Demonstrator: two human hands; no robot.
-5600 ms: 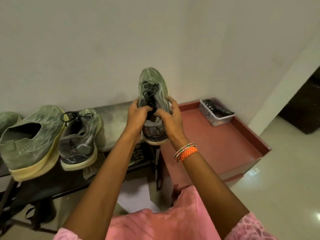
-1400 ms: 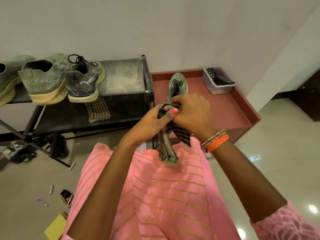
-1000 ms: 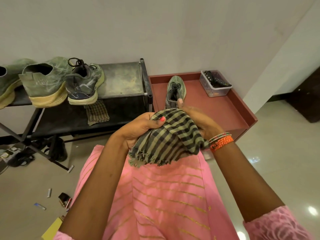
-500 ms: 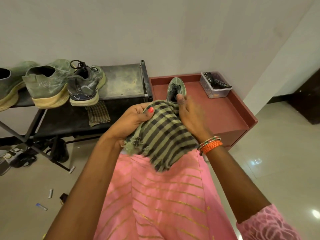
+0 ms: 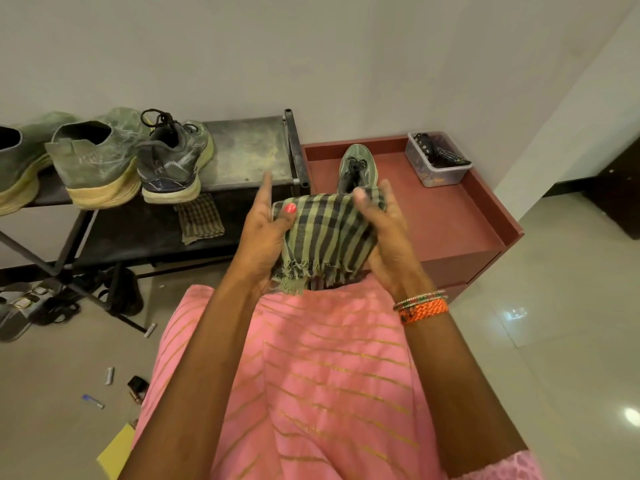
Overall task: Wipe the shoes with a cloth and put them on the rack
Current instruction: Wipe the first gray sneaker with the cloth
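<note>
Cloth stretched between left hand and right hand, thumbs pinching it, near the shoe on red cabinet; suggest bunching it flat into one palm before wiping.

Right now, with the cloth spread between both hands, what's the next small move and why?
Probably bunch the green-and-black striped cloth into the right hand and free the left hand to lift the grey-green laced shoe off the red-brown cabinet top. Both hands are taken up by the cloth, and the shoe sits untouched just beyond it.
</note>
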